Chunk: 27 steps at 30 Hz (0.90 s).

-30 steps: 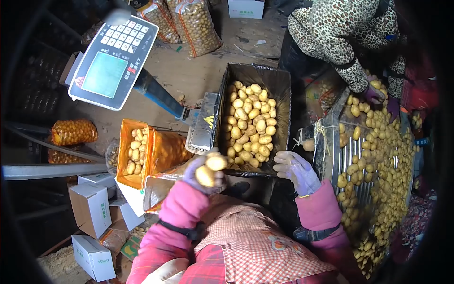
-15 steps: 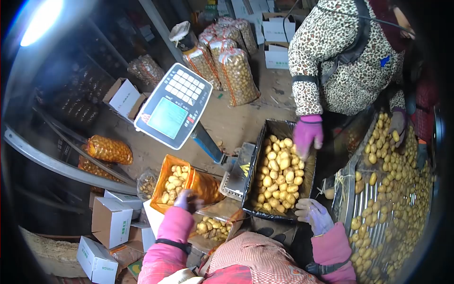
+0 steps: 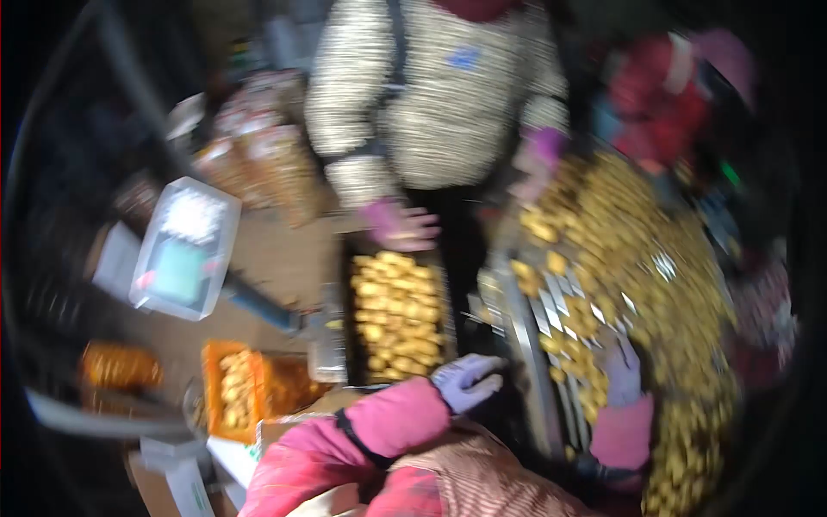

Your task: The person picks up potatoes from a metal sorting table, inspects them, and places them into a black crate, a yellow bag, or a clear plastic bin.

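Observation:
My left hand (image 3: pixel 468 382), in a pale lavender glove, hovers by the near right corner of a black-lined box (image 3: pixel 450 336) full of potatoes (image 3: pixel 396 314). Its fingers are stretched out, and I see nothing in them. Over on the right, my right hand (image 3: pixel 622 372), gloved the same way, reaches onto a slatted metal rack (image 3: pixel 564 392) among loose potatoes (image 3: pixel 663 284). Those fingers point away from me and look extended, though blur softens their tips. A co-worker's purple-gloved hand (image 3: pixel 401 226) is at the box's far edge.
A scale display (image 3: pixel 185 250) stands on a post at left. An orange mesh sack (image 3: pixel 289 383) of potatoes sits left of the box, near white cartons (image 3: pixel 177 470). Filled sacks (image 3: pixel 267 164) stand behind. Another person in red (image 3: pixel 659 112) is beyond the potato heap.
The view has swung right and blurred. My left hand has moved from the orange sack to the box's near corner. My right hand has gone from beside the box onto the rack.

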Each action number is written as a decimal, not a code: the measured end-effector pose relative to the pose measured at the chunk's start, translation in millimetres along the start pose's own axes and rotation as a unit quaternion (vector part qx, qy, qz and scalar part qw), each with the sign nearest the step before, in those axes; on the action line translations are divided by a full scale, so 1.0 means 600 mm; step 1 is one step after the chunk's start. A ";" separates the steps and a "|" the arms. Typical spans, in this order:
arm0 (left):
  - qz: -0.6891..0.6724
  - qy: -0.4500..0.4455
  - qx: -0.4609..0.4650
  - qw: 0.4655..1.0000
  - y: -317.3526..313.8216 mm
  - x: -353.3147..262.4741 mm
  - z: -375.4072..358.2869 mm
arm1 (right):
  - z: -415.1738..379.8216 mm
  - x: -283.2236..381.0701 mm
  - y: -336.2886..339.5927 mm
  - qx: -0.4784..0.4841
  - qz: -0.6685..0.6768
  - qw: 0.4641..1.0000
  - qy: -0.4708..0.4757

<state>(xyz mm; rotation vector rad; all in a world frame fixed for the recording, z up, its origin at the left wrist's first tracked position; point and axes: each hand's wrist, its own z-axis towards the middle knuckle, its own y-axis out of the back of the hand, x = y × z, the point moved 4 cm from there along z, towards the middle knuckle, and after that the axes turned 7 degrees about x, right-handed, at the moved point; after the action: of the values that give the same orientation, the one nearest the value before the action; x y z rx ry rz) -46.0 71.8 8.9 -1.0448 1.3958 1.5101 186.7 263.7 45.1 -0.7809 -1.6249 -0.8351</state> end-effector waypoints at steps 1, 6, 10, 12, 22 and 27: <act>0.034 -0.003 0.055 0.998 -0.020 -0.023 0.021 | -0.017 -0.043 0.074 -0.045 -0.043 0.997 0.039; 0.263 -0.164 0.221 0.924 -0.134 -0.084 0.104 | -0.177 -0.081 0.195 -0.148 -0.519 0.841 -0.008; 0.359 -0.191 0.339 0.848 -0.211 -0.091 0.165 | -0.212 -0.109 0.151 -0.106 -0.548 0.828 -0.053; 0.405 -0.123 0.370 0.827 -0.232 -0.113 0.176 | -0.210 -0.113 0.128 -0.087 -0.537 0.837 -0.053; 0.383 -0.190 0.033 0.903 -0.244 0.032 0.216 | -0.109 -0.151 0.111 -0.117 -0.626 0.761 0.126; 0.393 -0.157 0.009 0.906 -0.242 0.056 0.226 | 0.007 -0.129 0.051 -0.075 -0.581 0.804 0.102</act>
<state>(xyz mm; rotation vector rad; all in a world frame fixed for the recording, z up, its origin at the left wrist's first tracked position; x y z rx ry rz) 73.4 216.8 -63.9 -0.1664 1.6723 2.1034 224.6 278.5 -27.5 0.3451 -1.7700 -1.8370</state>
